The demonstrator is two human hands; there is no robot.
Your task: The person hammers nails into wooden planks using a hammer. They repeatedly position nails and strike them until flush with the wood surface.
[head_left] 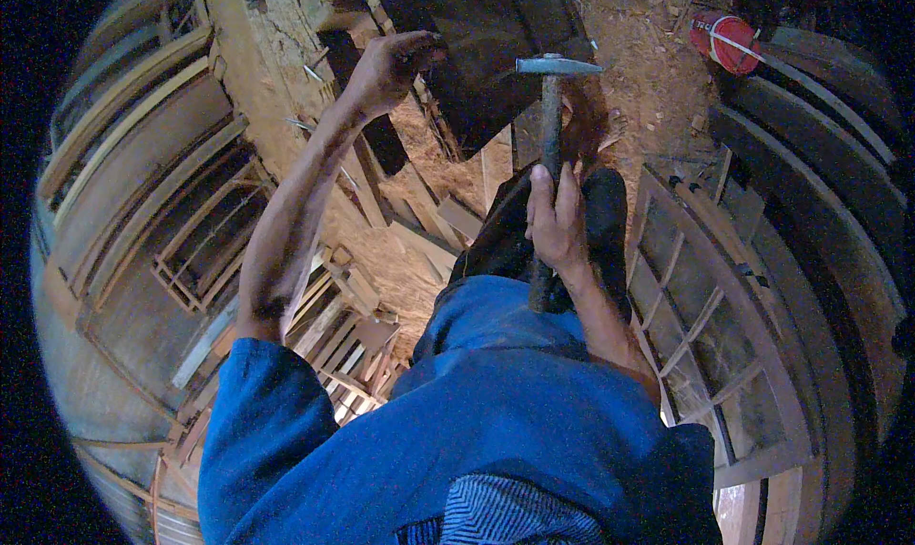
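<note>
My right hand (558,216) is wrapped round the handle of a hammer (551,116), which points away from me with its metal head at the far end. The head is held above the edge of a dark flat panel (467,30). Stretched out to the far left, my left hand (386,73) is closed, its fingers curled together over the panel's left side. Whatever those fingers hold, if anything, is too small to make out. Beneath that hand runs a narrow rough strip of wood (434,121) along the panel.
A rough timber beam (286,40) lies at the far left, with nail-like metal pieces beside it. Wood offcuts (419,245) and shavings cover the floor. To my right leans a wooden lattice frame (710,316). A red container (729,44) sits far right.
</note>
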